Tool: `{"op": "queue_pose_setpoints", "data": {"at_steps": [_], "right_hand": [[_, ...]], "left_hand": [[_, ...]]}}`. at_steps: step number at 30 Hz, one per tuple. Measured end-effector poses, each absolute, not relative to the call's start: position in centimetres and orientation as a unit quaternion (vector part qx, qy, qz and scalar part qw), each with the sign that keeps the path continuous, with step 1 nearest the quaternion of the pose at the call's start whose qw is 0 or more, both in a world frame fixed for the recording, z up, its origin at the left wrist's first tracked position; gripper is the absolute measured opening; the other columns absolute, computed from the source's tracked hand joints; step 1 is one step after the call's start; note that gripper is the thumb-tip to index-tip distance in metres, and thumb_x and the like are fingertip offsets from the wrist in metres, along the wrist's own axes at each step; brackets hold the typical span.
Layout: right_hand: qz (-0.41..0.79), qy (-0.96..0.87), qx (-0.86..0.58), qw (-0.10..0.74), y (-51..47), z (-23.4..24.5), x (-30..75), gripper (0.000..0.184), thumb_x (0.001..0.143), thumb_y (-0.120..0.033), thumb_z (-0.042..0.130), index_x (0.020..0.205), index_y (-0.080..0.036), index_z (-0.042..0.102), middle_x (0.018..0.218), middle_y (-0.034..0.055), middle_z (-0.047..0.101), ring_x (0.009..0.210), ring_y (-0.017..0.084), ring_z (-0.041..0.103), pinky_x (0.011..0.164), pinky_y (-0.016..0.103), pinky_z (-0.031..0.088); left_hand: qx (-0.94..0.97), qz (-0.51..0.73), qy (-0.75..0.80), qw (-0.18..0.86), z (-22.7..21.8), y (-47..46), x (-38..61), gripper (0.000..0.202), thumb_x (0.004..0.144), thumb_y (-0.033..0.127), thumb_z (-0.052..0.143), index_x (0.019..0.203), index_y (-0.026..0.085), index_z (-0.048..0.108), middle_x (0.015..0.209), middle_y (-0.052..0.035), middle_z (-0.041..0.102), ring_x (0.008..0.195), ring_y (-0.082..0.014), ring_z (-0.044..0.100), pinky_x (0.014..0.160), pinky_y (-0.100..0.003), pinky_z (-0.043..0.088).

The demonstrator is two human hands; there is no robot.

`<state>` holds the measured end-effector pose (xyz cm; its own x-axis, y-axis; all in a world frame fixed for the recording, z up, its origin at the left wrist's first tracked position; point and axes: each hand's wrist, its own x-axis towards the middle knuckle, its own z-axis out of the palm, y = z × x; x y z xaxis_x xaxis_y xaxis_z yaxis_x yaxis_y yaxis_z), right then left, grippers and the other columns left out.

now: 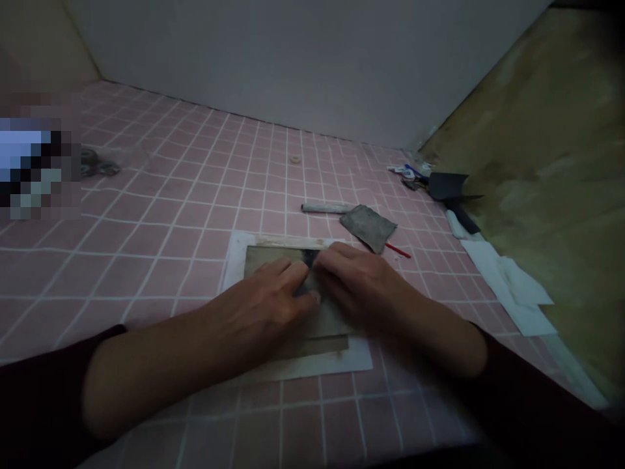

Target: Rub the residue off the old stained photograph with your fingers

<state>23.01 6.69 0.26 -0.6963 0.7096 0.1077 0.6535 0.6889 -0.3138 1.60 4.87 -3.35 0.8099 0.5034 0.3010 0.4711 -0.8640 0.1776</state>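
Observation:
A white sheet (359, 355) lies on the pink gridded cloth, and on it rests a flat grey-brown piece (336, 319) with straight edges. Over its left part, my left hand (273, 296) is closed, fingers curled and thumb reaching toward the right hand. Facing it, my right hand (359, 280) is closed too, its fingers pressed together near the middle. A small black patch (310, 257) shows between the fingertips of both hands. What the fingers pinch is hidden, and the dim light blurs detail.
Beyond the hands lie a pale rod (325, 208), a grey slab-like piece (368, 227) and a thin red stick (398, 250). White papers (512, 286), a black dustpan-like object (446, 185) and small items line the right wall. A small ring (295, 159) lies farther back.

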Motion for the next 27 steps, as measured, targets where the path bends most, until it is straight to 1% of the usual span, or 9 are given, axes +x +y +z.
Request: {"op": "queue_pose_setpoints", "data": {"at_steps": [3,6,8,13,18,20,24,27], "right_hand": [[0.135,-0.915,-0.361,0.122,6.71,0.13,22.76,0.011,0.091,-0.008,0.044,0.089,-0.017,0.05,0.088,0.006,0.057,0.08,0.017,0.052,0.07,0.029,0.04],[0.125,-0.909,-0.383,0.107,6.72,0.38,23.36,0.012,0.091,-0.01,0.047,0.083,-0.018,0.05,0.083,0.0037,0.055,0.076,0.016,0.051,0.069,0.028,0.038],[0.116,-0.905,-0.396,0.104,6.71,0.45,23.52,0.012,0.092,-0.012,0.048,0.082,-0.018,0.051,0.082,0.0035,0.055,0.075,0.016,0.052,0.068,0.029,0.038],[0.132,-0.913,-0.361,0.135,6.79,0.01,22.59,0.016,0.095,-0.013,0.043,0.087,-0.016,0.056,0.087,0.0068,0.058,0.078,0.017,0.053,0.071,0.03,0.04],[0.134,-0.901,-0.393,0.126,6.92,0.19,23.51,0.013,0.095,-0.013,0.048,0.088,-0.014,0.06,0.085,0.0061,0.06,0.078,0.017,0.055,0.072,0.03,0.041],[0.127,-0.902,-0.391,0.133,6.87,0.14,23.51,0.014,0.095,-0.013,0.048,0.088,-0.014,0.06,0.084,0.0062,0.06,0.078,0.017,0.055,0.072,0.03,0.041],[0.131,-0.914,-0.355,0.148,6.8,-0.06,22.82,0.017,0.095,-0.013,0.045,0.087,-0.014,0.059,0.085,0.007,0.06,0.076,0.017,0.053,0.071,0.029,0.041],[0.136,-0.908,-0.374,0.132,6.88,0.21,23.14,0.016,0.095,-0.013,0.045,0.088,-0.015,0.059,0.086,0.0065,0.06,0.076,0.016,0.053,0.071,0.029,0.041]], "left_hand": [[0.948,0.174,0.261,0.046,-3.43,4.91,1.62,0.022,0.098,0.015,0.042,0.085,0.016,0.06,0.087,-0.0041,0.045,0.078,-0.018,0.039,0.071,-0.034,0.039],[0.951,0.163,0.26,0.048,-3.19,4.85,1.64,0.022,0.098,0.014,0.041,0.093,0.016,0.062,0.089,-0.0044,0.046,0.078,-0.0178,0.04,0.071,-0.034,0.039],[0.952,0.163,0.254,0.049,-3.06,4.83,1.68,0.021,0.098,0.015,0.041,0.095,0.016,0.062,0.089,-0.0045,0.047,0.078,-0.0177,0.041,0.071,-0.034,0.04],[0.947,0.174,0.265,0.056,-3.13,4.89,1.74,0.022,0.097,0.014,0.041,0.082,0.016,0.059,0.09,-0.0052,0.047,0.079,-0.0183,0.041,0.071,-0.034,0.039],[0.951,0.17,0.253,0.05,-2.97,4.79,1.63,0.02,0.097,0.012,0.043,0.094,0.015,0.063,0.089,-0.0052,0.048,0.077,-0.0178,0.041,0.07,-0.033,0.039],[0.951,0.17,0.254,0.046,-2.96,4.78,1.66,0.02,0.096,0.011,0.043,0.094,0.015,0.063,0.089,-0.0051,0.048,0.077,-0.0179,0.042,0.071,-0.033,0.04],[0.948,0.172,0.262,0.047,-3.05,4.85,1.74,0.023,0.096,0.012,0.041,0.085,0.016,0.061,0.088,-0.0049,0.047,0.078,-0.0182,0.041,0.072,-0.034,0.04],[0.952,0.154,0.26,0.054,-2.96,4.85,1.68,0.022,0.097,0.013,0.041,0.094,0.015,0.063,0.09,-0.0052,0.047,0.078,-0.0184,0.042,0.072,-0.034,0.04]]}}
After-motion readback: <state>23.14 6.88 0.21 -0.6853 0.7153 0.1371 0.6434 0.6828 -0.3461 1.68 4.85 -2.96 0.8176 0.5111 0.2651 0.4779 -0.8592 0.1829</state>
